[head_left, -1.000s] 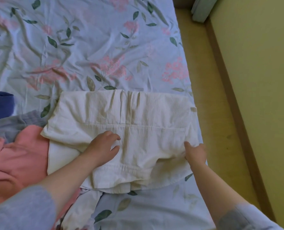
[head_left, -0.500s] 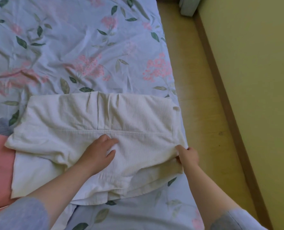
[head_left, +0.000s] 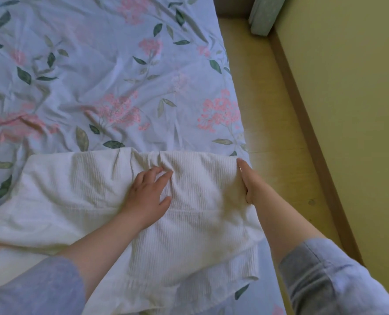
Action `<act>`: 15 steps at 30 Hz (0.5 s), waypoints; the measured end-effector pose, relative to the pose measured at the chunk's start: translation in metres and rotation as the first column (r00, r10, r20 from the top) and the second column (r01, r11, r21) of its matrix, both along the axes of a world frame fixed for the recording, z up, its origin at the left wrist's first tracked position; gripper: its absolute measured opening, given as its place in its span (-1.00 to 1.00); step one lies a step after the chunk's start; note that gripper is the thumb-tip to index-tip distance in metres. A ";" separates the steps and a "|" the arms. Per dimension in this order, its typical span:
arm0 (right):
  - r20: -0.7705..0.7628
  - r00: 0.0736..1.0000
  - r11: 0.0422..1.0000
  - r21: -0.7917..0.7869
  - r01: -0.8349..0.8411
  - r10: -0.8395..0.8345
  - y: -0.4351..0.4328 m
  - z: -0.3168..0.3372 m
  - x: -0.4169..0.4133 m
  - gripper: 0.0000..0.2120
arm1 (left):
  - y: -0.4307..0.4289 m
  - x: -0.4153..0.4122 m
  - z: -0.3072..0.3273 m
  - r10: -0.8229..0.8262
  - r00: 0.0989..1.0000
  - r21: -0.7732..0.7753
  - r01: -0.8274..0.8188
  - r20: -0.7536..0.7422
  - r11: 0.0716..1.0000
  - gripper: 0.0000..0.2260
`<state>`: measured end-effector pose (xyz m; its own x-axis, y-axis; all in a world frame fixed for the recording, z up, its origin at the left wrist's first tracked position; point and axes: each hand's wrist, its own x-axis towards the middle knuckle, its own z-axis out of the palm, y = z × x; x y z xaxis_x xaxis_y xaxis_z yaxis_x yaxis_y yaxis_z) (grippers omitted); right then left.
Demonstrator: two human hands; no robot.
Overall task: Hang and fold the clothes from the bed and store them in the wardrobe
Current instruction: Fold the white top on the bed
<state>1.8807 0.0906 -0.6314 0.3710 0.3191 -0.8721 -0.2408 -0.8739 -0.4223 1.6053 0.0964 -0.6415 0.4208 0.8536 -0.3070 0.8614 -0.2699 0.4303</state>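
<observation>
Some fingers of the right hand [head_left: 249, 186] hide under the white garment [head_left: 75, 201].

We have only one view: the camera on our head looks forward and steeply down, close above the bed [head_left: 125, 71].

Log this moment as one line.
phase: folding | left hand: presses white garment | right hand: grips garment's right edge | place: bed
</observation>
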 end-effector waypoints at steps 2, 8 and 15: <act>-0.188 0.980 0.997 -0.030 0.065 -0.069 0.006 0.003 0.005 -0.36 | -0.001 0.001 -0.005 -0.004 1.000 0.013 0.004 -0.003 1.000 -0.42; -0.491 0.813 0.950 -0.167 0.265 -0.314 0.015 0.008 0.016 -0.49 | 0.001 0.000 -0.013 0.003 1.000 0.053 -0.003 0.008 0.999 -0.43; -0.269 0.935 0.969 0.025 0.246 -0.230 0.027 0.012 0.034 -0.77 | 0.005 0.003 -0.014 -0.037 0.998 0.067 0.034 0.042 0.997 -0.43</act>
